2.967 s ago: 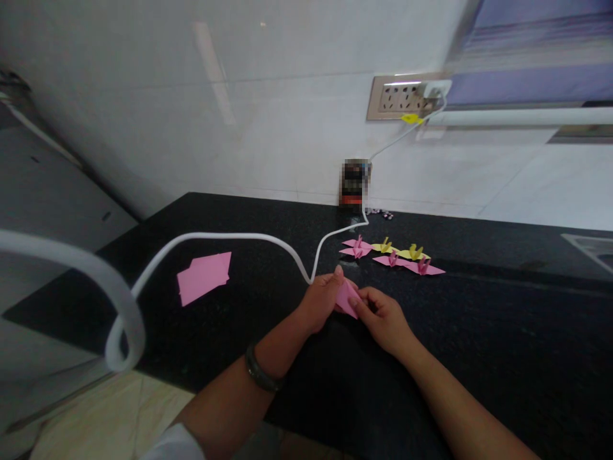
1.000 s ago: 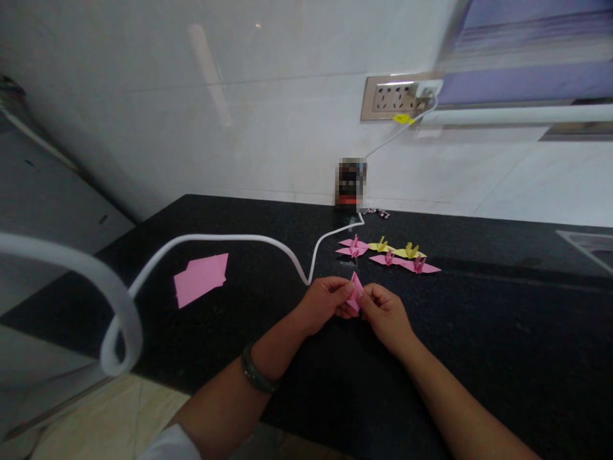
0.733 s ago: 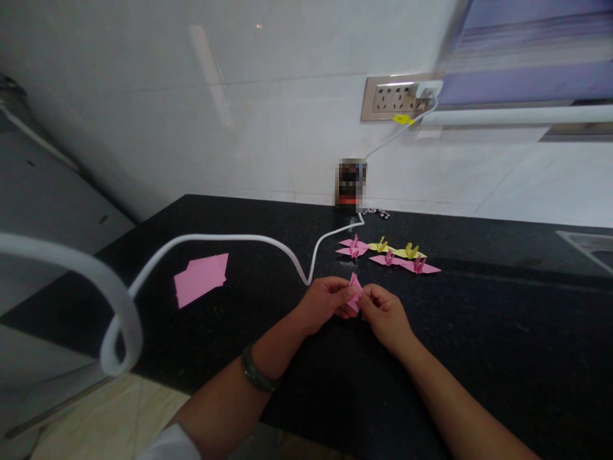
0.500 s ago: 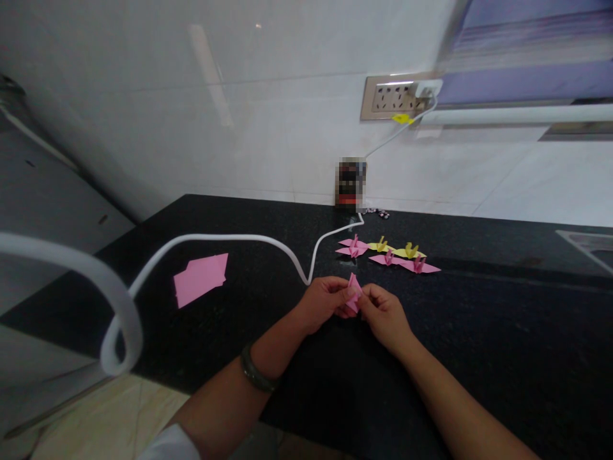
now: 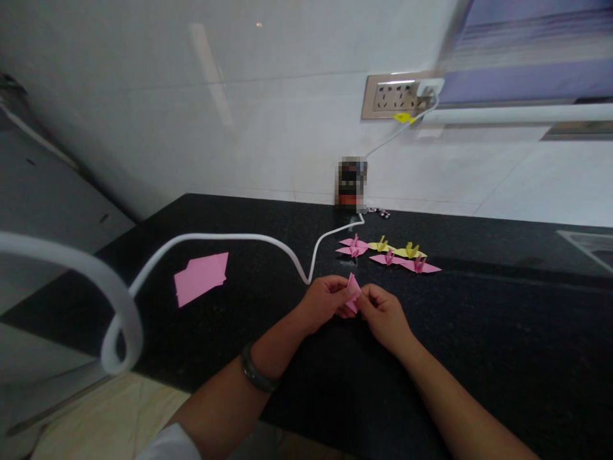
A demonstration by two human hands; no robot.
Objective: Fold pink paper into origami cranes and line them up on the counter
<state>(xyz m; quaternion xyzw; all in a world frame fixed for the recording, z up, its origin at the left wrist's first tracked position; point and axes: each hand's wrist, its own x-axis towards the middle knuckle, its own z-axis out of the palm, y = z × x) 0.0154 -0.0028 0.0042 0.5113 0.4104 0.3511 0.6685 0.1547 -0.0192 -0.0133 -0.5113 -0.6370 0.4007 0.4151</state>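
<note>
A small folded pink paper is pinched between both my hands, just above the black countertop. My left hand grips its left side with thumb and fingers closed. On the paper's right side my right hand pinches it, fingers curled. A dark band sits on my left wrist. Only the paper's upper tip shows; the rest is hidden by my fingers.
Several finished pink and yellow paper cranes lie in a row beyond my hands. A stack of pink paper sheets lies to the left. A white cable runs across the counter to a wall socket. A sink edge shows far right.
Three seconds ago the pink paper was a wider flat flap between my hands; now it is folded narrower and upright. Over the last second my fingers shifted only slightly.
</note>
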